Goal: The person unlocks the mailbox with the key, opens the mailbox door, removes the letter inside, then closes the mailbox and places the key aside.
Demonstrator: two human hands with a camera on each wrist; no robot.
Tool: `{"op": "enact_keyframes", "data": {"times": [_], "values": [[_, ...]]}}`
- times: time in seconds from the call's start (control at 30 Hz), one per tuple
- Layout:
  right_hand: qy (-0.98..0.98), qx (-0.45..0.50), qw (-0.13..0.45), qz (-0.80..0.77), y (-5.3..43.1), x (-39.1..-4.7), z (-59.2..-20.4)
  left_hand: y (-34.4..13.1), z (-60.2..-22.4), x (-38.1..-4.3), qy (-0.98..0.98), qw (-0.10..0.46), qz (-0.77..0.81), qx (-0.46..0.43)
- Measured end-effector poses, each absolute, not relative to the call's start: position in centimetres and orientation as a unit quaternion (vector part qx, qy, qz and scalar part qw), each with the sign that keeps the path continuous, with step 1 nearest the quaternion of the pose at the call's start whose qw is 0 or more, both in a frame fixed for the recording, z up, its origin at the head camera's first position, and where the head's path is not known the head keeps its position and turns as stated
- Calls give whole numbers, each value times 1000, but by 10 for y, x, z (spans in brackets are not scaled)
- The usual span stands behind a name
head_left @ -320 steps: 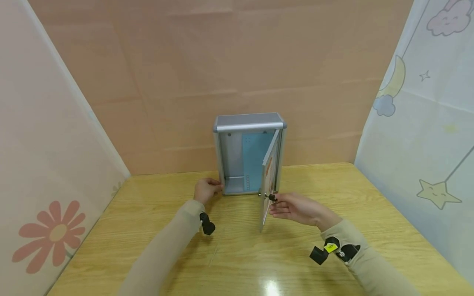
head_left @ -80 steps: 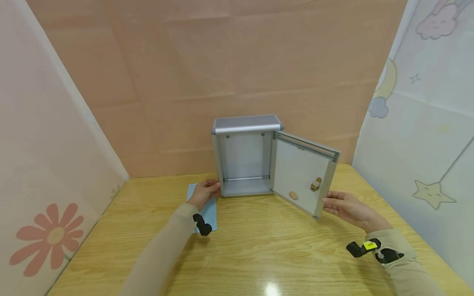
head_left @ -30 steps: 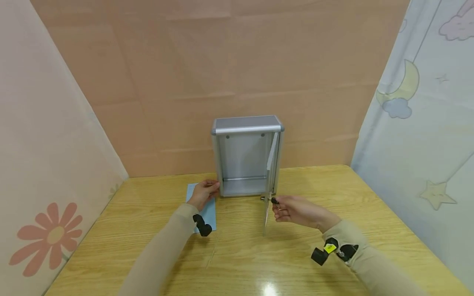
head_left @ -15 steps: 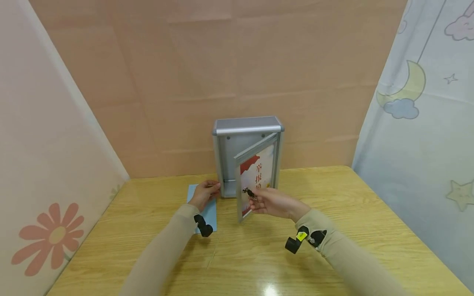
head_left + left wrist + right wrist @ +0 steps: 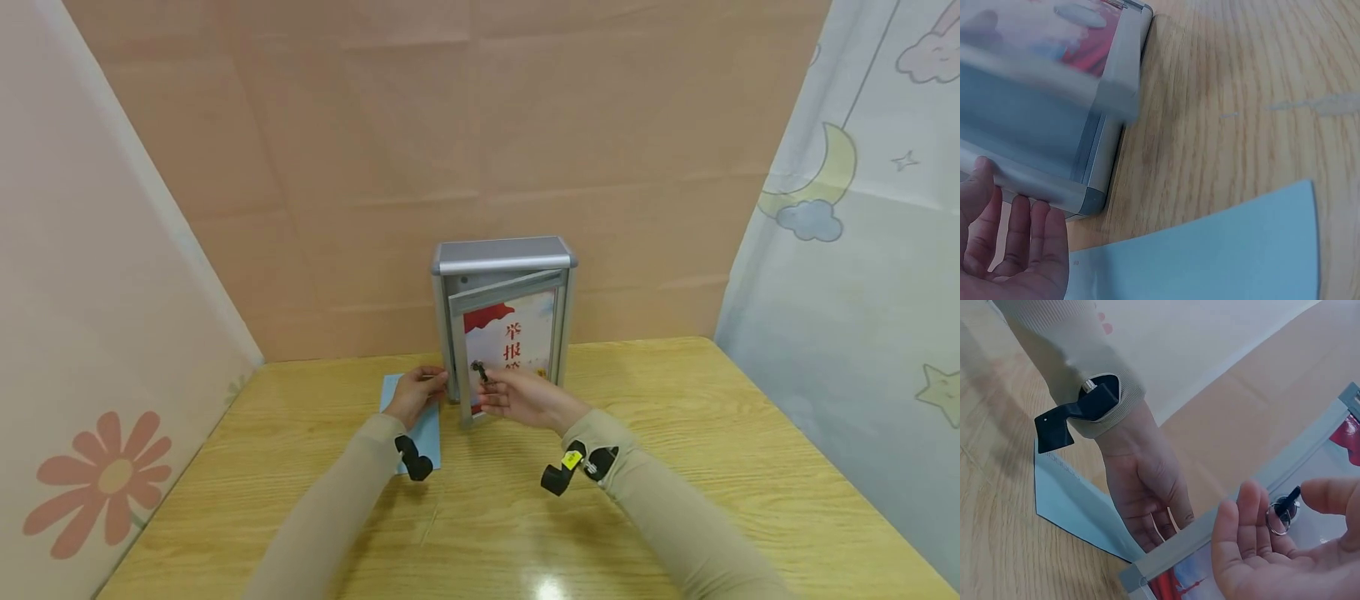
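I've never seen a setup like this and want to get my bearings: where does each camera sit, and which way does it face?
Head: on the head, facing forward and down at the box, door and table; left hand, right hand and both sleeves show.
Left wrist: on that wrist, facing a box corner and the paper; the left hand shows lower left.
Right wrist: on that wrist, facing the door and key; the right hand shows nearest, the left beyond.
Shared: head and right wrist both show the key and both hands.

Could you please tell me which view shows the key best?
The right wrist view: the key and its ring appear close up. The head view shows it small; the left wrist view doesn't show it.
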State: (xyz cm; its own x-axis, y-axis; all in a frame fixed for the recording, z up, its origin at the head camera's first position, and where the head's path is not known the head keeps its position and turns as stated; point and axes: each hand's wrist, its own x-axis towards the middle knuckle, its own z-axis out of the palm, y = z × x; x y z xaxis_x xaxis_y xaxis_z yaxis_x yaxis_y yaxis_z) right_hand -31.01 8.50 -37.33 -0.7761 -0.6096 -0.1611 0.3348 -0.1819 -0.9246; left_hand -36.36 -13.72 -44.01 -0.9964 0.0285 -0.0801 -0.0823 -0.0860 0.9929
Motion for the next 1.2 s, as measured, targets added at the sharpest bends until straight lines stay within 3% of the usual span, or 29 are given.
{"op": "enact_keyframes", "data": {"times": [0.63,1.2], "values": [[545,-41,253,-798,58,-338,-372,-131,-437,-365,680,39,732,-15],[541,-45,262,-798,57,-348,-377,-131,-441,-367,686,34,727,-16]]}}
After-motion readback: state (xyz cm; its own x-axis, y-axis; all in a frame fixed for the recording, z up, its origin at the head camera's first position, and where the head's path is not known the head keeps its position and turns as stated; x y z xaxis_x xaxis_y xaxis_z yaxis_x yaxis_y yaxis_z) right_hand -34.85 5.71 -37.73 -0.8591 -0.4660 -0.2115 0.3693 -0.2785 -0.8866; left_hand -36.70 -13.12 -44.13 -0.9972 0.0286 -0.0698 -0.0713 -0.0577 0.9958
